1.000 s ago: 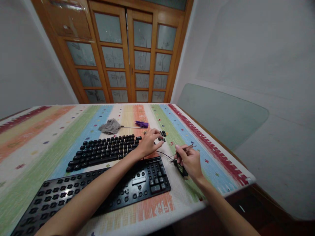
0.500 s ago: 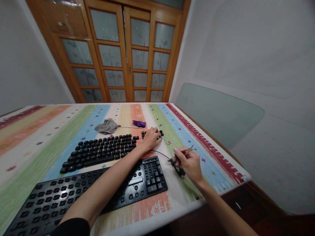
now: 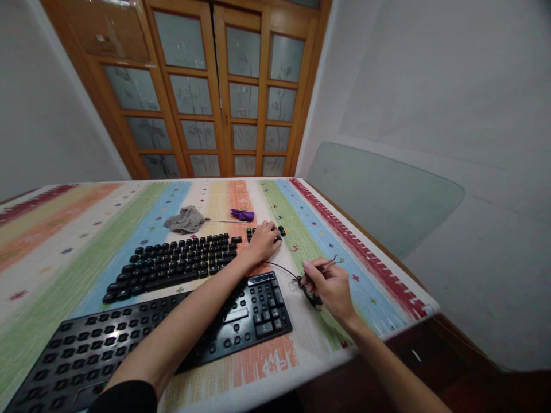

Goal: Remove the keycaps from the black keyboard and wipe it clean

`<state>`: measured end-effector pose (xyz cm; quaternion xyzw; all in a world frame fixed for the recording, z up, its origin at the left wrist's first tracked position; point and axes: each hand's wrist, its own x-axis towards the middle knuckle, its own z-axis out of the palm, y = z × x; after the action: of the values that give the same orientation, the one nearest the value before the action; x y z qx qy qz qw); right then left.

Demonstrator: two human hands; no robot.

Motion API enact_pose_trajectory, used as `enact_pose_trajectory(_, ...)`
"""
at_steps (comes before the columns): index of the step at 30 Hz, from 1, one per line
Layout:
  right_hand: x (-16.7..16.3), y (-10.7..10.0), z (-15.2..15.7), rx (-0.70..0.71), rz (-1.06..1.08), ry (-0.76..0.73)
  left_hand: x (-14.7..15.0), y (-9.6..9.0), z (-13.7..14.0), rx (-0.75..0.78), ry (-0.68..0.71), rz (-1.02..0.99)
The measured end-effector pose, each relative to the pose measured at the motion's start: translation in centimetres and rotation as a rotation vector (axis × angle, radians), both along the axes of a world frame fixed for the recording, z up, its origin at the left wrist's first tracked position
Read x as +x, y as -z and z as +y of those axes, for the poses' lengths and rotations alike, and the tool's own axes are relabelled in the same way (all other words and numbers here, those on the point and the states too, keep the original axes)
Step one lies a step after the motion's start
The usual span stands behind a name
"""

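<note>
My left hand (image 3: pixel 263 240) rests over a small group of loose keycaps (image 3: pixel 281 230) behind the keyboard base, its fingers bent down and a dark keycap at the fingertips. My right hand (image 3: pixel 328 284) is closed around a slim keycap puller (image 3: pixel 330 263), with a forked tip past the knuckles and thin wire loops (image 3: pixel 295 284) by the thumb. Under that hand lies a bundled black cable (image 3: pixel 310 297). The black keyboard base (image 3: pixel 232 338), mostly stripped of keys, lies under my left forearm; its number pad keys (image 3: pixel 267 312) are still fitted.
Rows of loose black keycaps (image 3: pixel 181 258) are laid out beyond the base. Behind them are a grey cloth (image 3: pixel 185 219), a thin rod (image 3: pixel 226 221) and a purple bundle (image 3: pixel 243 215). The striped tablecloth (image 3: pixel 379 287) drops off at the right and front edges.
The view has shifted very slightly. Both hands stay almost where they were; the puller in my right hand has turned a little.
</note>
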<state>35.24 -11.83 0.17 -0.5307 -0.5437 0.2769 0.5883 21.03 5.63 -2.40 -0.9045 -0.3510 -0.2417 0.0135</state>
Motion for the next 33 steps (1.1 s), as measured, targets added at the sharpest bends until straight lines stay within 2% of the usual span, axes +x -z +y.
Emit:
enact_pose_trajectory(5,0.1,0.1,-0.1,-0.005,-0.029,-0.038,-0.6,-0.7,-0.4,0.003,0.009,-0.038)
enact_pose_trajectory(9,-0.3,0.1,-0.5,-0.010,-0.056,-0.137,-2.1,-1.6,-1.5,-0.006,0.026,-0.074)
enact_pose_trajectory(15,-1.4,0.4,-1.1,0.038,-0.222,-0.300,-5.7,-2.5,-5.8,-0.074,0.134,-0.100)
enact_pose_trajectory(19,-2.0,0.5,-0.9,0.096,-0.334,-0.291,-8.2,-2.6,-9.7,-0.211,0.231,-0.147)
enact_pose_trajectory(23,-2.4,0.8,-0.6,0.116,-0.365,-0.266,-9.9,-2.0,-12.4,-0.295,0.248,-0.137)
enact_pose_trajectory(28,-3.3,1.4,-0.3,0.109,-0.365,-0.254,-10.5,-0.8,-13.4,-0.305,0.233,-0.158)
enact_pose_trajectory(33,-4.1,1.0,-0.4,0.183,-0.529,-0.279,-10.3,-0.8,-13.4,-0.313,0.229,-0.194)
